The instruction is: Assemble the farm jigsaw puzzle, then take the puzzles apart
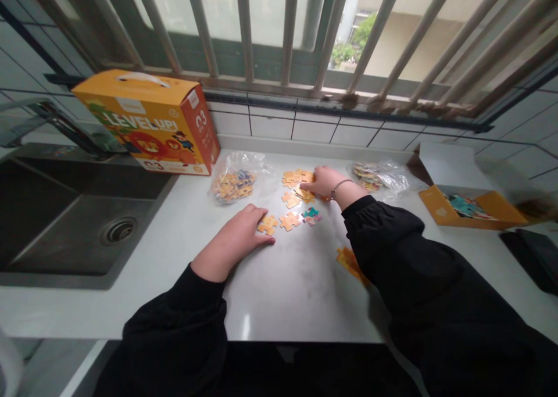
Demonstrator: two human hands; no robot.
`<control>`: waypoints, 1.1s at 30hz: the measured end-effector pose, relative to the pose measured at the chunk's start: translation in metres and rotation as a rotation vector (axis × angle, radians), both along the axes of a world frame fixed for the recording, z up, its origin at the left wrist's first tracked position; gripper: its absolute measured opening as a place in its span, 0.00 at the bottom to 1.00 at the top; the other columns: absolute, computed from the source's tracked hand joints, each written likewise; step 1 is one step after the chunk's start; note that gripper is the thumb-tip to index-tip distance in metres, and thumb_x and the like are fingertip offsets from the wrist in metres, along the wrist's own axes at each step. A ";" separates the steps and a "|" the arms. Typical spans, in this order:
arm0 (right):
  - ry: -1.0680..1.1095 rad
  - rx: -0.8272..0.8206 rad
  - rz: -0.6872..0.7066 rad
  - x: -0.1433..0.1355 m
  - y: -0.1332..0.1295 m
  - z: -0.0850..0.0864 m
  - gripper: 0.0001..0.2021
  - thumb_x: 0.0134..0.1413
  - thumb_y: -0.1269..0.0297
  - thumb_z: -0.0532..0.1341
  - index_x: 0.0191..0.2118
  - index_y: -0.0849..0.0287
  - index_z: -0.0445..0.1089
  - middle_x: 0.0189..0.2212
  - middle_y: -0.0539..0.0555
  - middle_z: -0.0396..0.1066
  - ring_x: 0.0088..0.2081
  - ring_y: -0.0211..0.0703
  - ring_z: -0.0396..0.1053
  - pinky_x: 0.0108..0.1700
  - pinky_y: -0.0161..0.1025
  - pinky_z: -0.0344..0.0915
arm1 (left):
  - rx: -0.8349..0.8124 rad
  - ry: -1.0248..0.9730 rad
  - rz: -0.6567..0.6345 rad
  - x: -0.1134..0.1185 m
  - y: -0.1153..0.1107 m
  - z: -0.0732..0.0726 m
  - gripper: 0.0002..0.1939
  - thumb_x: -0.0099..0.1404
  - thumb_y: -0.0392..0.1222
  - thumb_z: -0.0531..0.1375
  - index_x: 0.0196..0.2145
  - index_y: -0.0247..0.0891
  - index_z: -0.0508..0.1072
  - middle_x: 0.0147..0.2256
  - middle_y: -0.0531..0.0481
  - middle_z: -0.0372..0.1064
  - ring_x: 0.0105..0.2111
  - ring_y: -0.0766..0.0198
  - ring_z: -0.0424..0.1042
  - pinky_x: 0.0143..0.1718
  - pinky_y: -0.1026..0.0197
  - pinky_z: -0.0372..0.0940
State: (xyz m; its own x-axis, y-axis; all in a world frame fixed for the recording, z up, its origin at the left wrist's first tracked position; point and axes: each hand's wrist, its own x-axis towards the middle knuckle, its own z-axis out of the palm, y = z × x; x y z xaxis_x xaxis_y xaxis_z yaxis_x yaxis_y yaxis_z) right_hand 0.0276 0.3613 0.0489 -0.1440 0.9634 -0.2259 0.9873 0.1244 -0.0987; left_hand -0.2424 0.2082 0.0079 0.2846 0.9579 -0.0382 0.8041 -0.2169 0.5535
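My left hand (240, 233) rests on the counter, thumb and fingers apart around an orange puzzle piece (267, 225) at its fingertips. Farther back, my right hand (328, 183) lies at the right side of a group of orange puzzle pieces (293, 178), its thumb stretched over them and apart from the fingers. Some pieces beneath that hand are hidden. Between the hands lie another orange piece (289, 221) and a teal and pink piece (311, 215). More orange pieces (349, 262) show beside my right sleeve, which partly covers them.
Clear plastic bags of puzzle pieces lie left (238, 183) and right (375, 175) of the group. A yellow and red puzzle box (148, 124) stands beside the sink (78, 222). An opened box (473, 208) sits at right, near a black object (532, 257). Window bars rise behind.
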 end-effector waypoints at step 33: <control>1.440 -0.030 -0.308 0.051 -0.099 -0.038 0.27 0.58 0.38 0.71 0.48 0.58 0.77 0.43 0.60 0.84 0.40 0.49 0.82 0.40 0.41 0.78 | 0.181 -0.048 -0.006 0.096 0.029 -0.021 0.21 0.68 0.53 0.76 0.50 0.40 0.78 0.53 0.37 0.76 0.57 0.41 0.75 0.59 0.43 0.70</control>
State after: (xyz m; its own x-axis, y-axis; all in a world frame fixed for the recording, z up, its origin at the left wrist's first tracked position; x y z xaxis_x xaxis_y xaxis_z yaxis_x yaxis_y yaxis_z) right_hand 0.0786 0.2625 0.0110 -0.0519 0.9947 -0.0887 0.0238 -0.0876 -0.9959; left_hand -0.1469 0.2373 -0.0130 0.2874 0.9463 0.1482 0.7764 -0.3208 0.5425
